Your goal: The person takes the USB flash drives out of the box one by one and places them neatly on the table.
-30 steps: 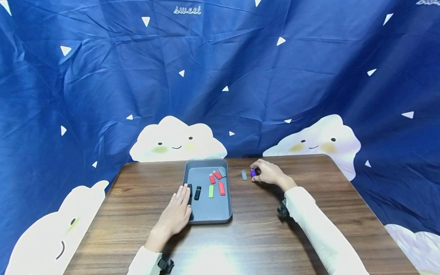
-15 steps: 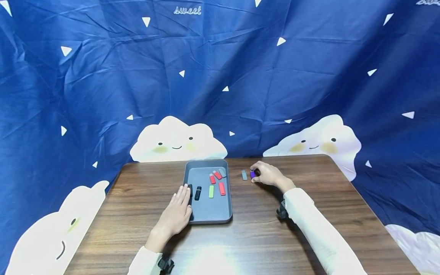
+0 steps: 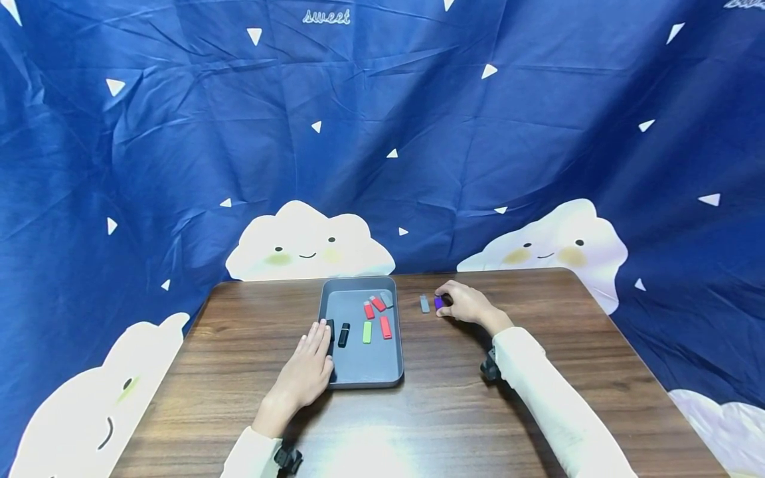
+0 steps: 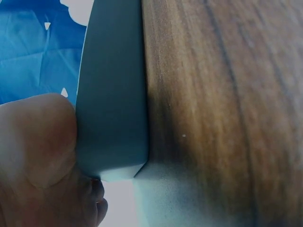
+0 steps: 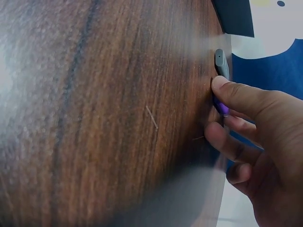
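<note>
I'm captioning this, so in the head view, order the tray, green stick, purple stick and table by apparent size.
Table
Tray
Green stick and purple stick: unsure; right hand partly covers the purple one

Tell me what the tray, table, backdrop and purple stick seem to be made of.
Tray: probably plastic, perhaps coated metal, smooth; even gray, rounded corners.
Table: wood or wood-look laminate, fairly glossy; brown grain, bright glare.
Backdrop: likely thin fabric with slight sheen; creases and soft folds.
Purple stick: perhaps plastic, from its solid color; partly hidden, so its finish is unclear.
</note>
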{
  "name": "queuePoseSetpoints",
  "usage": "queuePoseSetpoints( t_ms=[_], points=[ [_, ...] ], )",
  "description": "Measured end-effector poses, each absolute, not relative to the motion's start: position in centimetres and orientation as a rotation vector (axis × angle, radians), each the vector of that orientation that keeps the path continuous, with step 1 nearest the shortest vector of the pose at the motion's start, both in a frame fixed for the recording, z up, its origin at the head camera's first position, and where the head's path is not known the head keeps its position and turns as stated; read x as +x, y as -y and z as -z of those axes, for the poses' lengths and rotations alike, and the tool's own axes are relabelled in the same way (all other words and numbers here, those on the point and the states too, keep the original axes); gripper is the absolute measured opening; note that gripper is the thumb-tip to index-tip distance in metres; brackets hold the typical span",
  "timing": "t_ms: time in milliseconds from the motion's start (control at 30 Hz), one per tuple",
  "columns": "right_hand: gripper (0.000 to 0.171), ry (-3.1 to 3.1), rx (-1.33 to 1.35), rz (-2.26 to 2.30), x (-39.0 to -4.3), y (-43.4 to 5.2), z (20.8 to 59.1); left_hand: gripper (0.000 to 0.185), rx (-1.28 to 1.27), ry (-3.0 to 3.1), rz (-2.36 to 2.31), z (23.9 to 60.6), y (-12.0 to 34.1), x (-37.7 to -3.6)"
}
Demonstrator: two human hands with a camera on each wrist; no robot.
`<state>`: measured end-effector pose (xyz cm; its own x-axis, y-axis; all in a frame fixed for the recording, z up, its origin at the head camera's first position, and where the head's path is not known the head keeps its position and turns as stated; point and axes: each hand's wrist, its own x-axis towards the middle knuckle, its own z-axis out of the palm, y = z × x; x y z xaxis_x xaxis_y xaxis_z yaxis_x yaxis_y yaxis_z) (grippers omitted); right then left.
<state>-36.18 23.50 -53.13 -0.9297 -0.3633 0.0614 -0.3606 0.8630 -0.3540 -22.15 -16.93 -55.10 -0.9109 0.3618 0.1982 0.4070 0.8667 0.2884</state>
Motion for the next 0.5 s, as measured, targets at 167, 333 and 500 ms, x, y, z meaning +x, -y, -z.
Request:
queuePoseSetpoints(
  t_ms=[167,333,500],
  points=[
    [0.053,-3.014,-0.577,0.567,-36.3,-23.5,53.1,0.061,-0.588,2.934,0.511,54.5,16.8,-22.0],
    [0.054,-3.009,-0.589,0.572,-36.1,-23.5,53.0,0.060,-0.595,2.935,0.515,53.9,16.6,-21.7],
    [0.051,-3.035,-0.638,0.579,-36.0,-23.7,52.8,0.061,-0.605,2.895,0.526,54.6,16.8,-21.9]
  ],
)
